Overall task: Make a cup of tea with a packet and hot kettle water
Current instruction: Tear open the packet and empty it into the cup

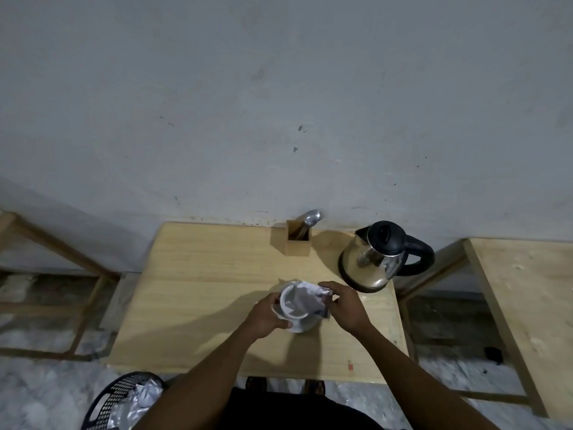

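Observation:
A white cup (294,304) stands near the middle of the wooden table (198,293). My left hand (265,316) grips the cup's left side. My right hand (345,305) pinches a crumpled silvery packet (313,297) that is tipped over the cup's right rim. What is inside the cup is hard to make out. A steel kettle (376,259) with a black lid and handle sits on its base at the table's back right, apart from both hands.
A wooden holder (296,240) with a spoon and fork stands at the back edge by the wall. A dark mesh bin (124,401) with crumpled wrappers is on the floor at front left. Another wooden table (524,293) stands to the right.

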